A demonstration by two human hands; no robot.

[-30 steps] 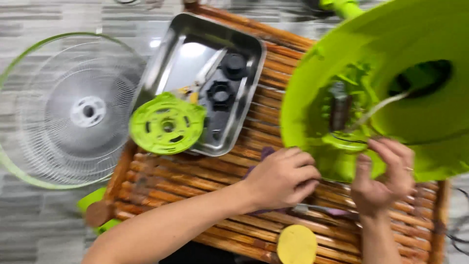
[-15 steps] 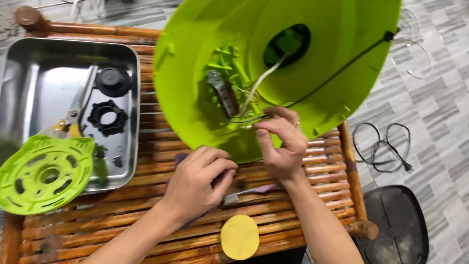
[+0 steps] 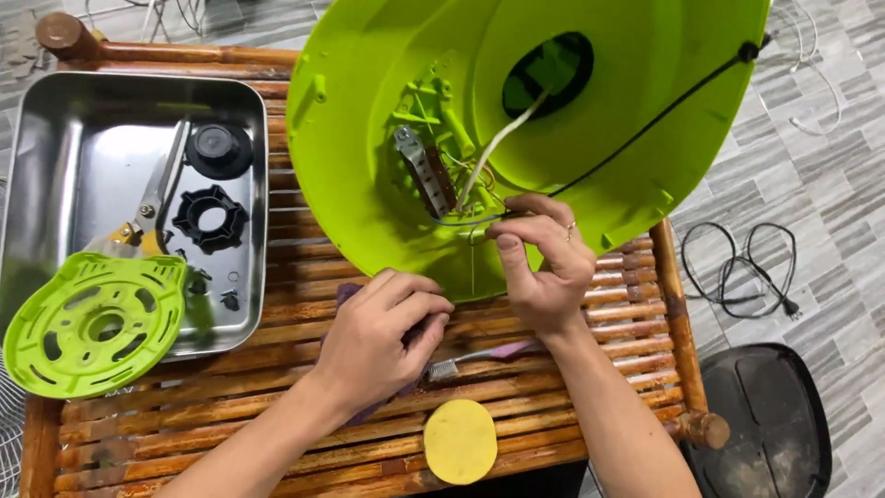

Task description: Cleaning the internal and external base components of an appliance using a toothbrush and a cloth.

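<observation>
Two bare hands work at a big lime-green fan base (image 3: pixel 387 184), a round plastic shell turned underside up and tilted, its lower rim resting on the slatted bamboo table (image 3: pixel 277 433). Inside the shell are moulded ribs, a dark oval hole (image 3: pixel 548 74) near the middle and a small metal switch block (image 3: pixel 424 171) with thin wires (image 3: pixel 475 180) running from it. A white wire leads from the block up into the hole, and a black cord (image 3: pixel 645 129) crosses the shell to a notch in its rim.

No packages or labels can be made out. A steel tray (image 3: pixel 55 166) sits at the table's left end, holding scissors (image 3: pixel 152 207), a round black knob (image 3: pixel 218 148) and a black toothed ring (image 3: pixel 210 219). A green slotted disc (image 3: pixel 97 323) leans over the tray's near corner. A yellow round pad (image 3: pixel 459 441) lies at the table's front edge, and a toothbrush (image 3: pixel 479 358) lies between the forearms. A coiled black power cord (image 3: pixel 742 267) and a black round cover (image 3: pixel 761 415) lie on the tiled floor to the right.

The right hand (image 3: pixel 544 267) is pinched narrow, thumb and forefinger closed on the thin wires just below the switch block. The left hand (image 3: pixel 383 337) rests on the table beside the shell's rim, fingers curled loosely over a purple cloth (image 3: pixel 348 293); whether it grips the cloth I cannot tell.
</observation>
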